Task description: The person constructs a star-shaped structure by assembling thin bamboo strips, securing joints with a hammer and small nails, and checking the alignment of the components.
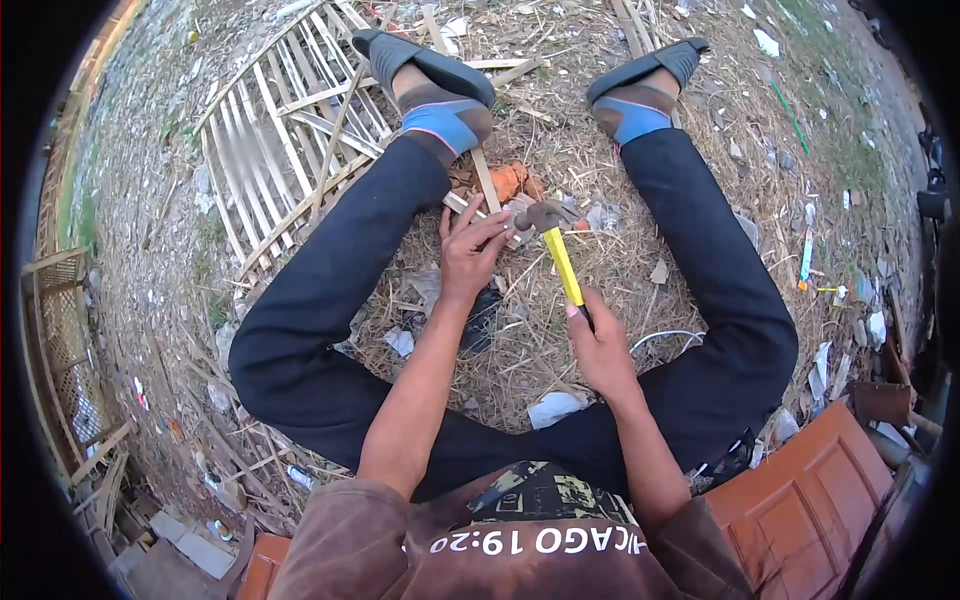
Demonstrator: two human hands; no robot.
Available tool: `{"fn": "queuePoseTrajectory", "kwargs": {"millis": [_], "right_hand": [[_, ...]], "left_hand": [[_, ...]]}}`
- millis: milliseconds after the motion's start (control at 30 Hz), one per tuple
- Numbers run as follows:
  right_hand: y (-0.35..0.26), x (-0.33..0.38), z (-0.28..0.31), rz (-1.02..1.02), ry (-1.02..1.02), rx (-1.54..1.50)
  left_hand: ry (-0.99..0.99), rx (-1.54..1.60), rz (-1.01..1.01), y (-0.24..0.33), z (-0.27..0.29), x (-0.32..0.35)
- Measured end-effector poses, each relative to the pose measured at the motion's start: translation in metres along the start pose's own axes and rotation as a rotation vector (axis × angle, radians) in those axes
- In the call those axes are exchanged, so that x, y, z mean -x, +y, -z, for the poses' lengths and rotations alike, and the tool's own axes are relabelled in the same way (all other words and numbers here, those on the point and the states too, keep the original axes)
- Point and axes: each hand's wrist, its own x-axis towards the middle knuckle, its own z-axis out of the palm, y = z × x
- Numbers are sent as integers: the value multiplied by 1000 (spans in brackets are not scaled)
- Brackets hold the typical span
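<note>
Judging the risk first: our left hand (pixel 470 250), fingers spread and pressed on a wooden strip (pixel 487 180), lies just at 9 o'clock of the hammer (pixel 553 240) head; a glancing blow could catch those fingers. Our right hand (pixel 600 345) is closed round the yellow handle's lower end, at 5 o'clock.

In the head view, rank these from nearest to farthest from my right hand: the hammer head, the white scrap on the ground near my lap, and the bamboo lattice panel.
From the right hand:
1. White scrap, just below the hand, toward the lap.
2. Hammer head, up the yellow handle, beside the left hand.
3. Bamboo lattice panel, far upper left, past the left leg.
</note>
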Motion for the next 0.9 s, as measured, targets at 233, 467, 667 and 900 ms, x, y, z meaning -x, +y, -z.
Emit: {"fn": "queuePoseTrajectory", "kwargs": {"millis": [233,467,667,900], "right_hand": [[-4,2,-1,-13,-34,72],[-13,-33,-5,39,93,52],[-36,-97,-11,13,39,210],[-44,-101,-22,105,-59,96]], "left_hand": [[26,0,-9,-8,-3,3],[45,-70,-30,-3,-1,2],[29,-36,-6,-1,-3,0],[58,-74,-9,2,-1,3]]}}
